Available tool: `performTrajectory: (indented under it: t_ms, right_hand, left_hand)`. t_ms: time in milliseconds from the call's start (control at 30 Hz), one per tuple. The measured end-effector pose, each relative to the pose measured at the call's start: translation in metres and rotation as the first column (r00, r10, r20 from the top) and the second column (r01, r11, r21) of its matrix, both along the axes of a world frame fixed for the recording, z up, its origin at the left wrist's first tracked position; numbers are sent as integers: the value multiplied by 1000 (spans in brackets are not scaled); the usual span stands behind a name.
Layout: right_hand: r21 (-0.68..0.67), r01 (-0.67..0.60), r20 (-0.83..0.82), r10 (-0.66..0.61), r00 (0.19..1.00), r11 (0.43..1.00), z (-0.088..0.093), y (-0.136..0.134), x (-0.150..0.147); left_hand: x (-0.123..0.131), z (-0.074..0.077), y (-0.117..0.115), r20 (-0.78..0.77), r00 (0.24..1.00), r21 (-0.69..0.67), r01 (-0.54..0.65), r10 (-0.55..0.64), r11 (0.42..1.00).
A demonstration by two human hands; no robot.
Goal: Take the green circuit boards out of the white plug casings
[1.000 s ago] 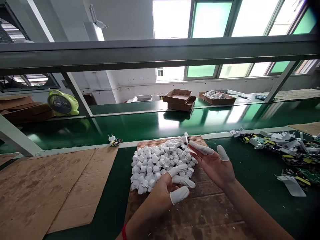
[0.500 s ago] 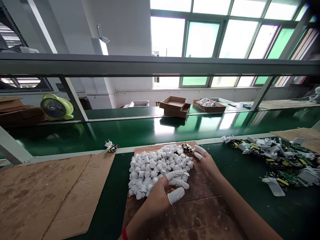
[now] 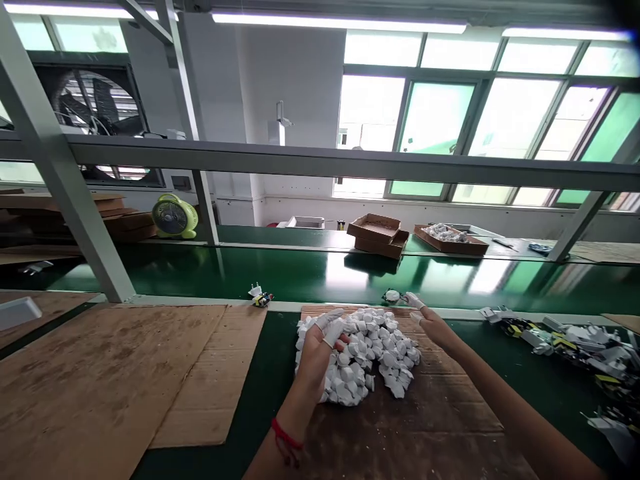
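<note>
The left hand [image 3: 315, 350] spreads beside the white caps [image 3: 370, 340]; the right hand [image 3: 436, 328], pinch unclear, meets a small circuit assembly [image 3: 393, 297] by the cardboard's [image 3: 415, 433] far edge.

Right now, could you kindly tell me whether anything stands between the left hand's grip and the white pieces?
Nothing visible does: the left hand is over the left side of the white pieces; contact is unclear.
</note>
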State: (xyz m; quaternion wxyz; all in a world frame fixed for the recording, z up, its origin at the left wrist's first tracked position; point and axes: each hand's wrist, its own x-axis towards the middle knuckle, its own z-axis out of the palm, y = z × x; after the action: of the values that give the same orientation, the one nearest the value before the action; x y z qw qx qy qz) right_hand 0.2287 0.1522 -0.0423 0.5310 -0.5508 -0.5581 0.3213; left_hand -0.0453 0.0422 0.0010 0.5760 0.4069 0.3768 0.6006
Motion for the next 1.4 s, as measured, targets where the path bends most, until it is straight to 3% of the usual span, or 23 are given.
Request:
performTrajectory:
  t_ms: [100, 200, 300, 400, 500, 600, 700, 800, 867, 967, 1067, 1167, 1300, 1400]
  right_hand:
    - [-10, 0, 68, 0, 998, 1000, 0, 3, 4]
    - [-24, 1, 111, 2, 994, 1000, -18, -4, 8]
    - [-28, 60, 120, -56, 991, 998, -40, -13, 11]
    - [-12, 117, 107, -115, 988, 993, -53, -18, 13]
    - [-19, 122, 82, -120, 989, 992, -54, -18, 14]
    - [-36, 118, 56, -116, 992, 992, -53, -18, 14]
    - [-38, 112, 42, -111, 993, 993, -52, -17, 13]
    - [-30, 100, 33, -99, 995, 995, -53, -16, 11]
    - [-18, 86, 25, -86, 996, 996, -53, -15, 10]
    - [1, 55, 18, -55, 998, 998, -52, -14, 8]
    - [7, 41, 18, -41, 999, 999, -49, -15, 5]
    - [10, 37, 22, -37, 999, 999, -46, -16, 3]
    - [4, 42, 22, -42, 999, 999, -41, -17, 1]
    - [-8, 47, 23, -46, 999, 999, -40, -16, 0]
  left_hand:
    - [1, 0, 0, -11, 1000, 11, -19, 20, 1000]
    - [-2, 2, 0, -52, 996, 36, -71, 73, 997]
    - [-11, 1, 7, -145, 964, 64, -217, 224, 974]
    - [-32, -3, 21, -294, 853, 95, -423, 431, 901]
    - [-62, -11, 33, -510, 640, 131, -603, 575, 787]
    - [-90, -24, 41, -763, 350, 198, -673, 544, 712]
    - [-103, -41, 44, -922, 92, 251, -601, 377, 759]
    - [-102, -52, 46, -968, -140, 251, -524, 209, 814]
    - [-100, -53, 50, -954, -272, 252, -499, 126, 829]
    - [-101, -47, 59, -909, -414, 252, -462, 45, 850]
    - [-106, -40, 71, -869, -494, 248, -431, 3, 867]
    - [-113, -36, 82, -853, -522, 223, -407, -25, 886]
    - [-123, -33, 92, -869, -489, 140, -403, -83, 905]
    - [-126, -34, 97, -887, -440, 87, -459, -141, 884]
